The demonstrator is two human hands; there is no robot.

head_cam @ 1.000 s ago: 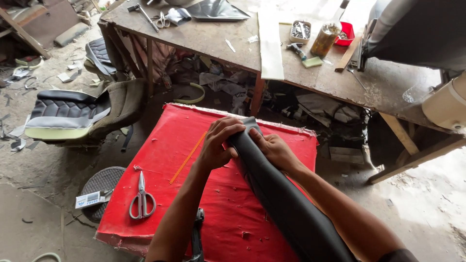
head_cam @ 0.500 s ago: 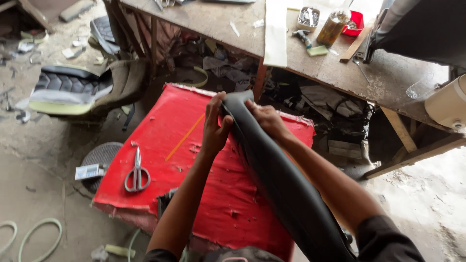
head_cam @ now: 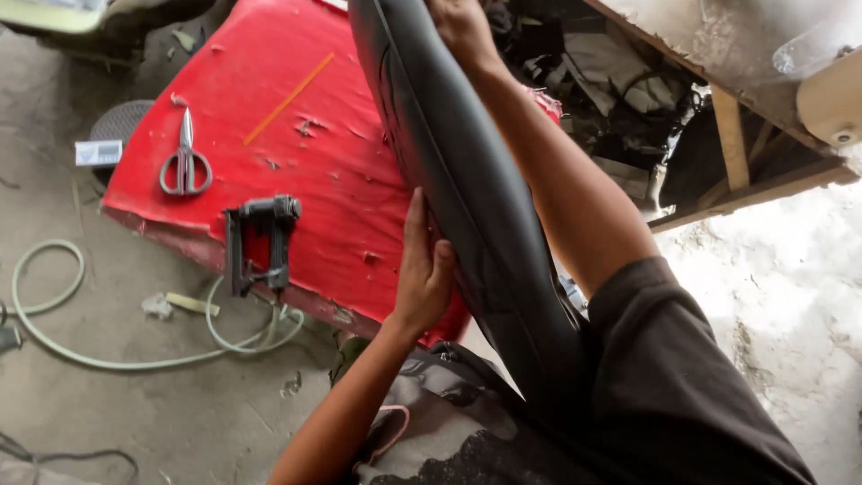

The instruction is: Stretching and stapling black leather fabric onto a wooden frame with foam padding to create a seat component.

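On the cushioned board, scissors lie far left, the staple gun at its near edge, the hose on the floor below, the long seat cover to the right.

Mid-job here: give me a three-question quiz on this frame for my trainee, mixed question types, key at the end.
1. True or false: the scissors lie on the red board.
2. Which part of the long black cover does the left hand press? A) its left edge, low down B) its top end C) no part
3. Fill in: the pale green hose on the floor runs up to the dark ____ that sits at the board's near edge.

Key
1. True.
2. A; the right hand grips the cover near the top of the picture.
3. Staple gun.
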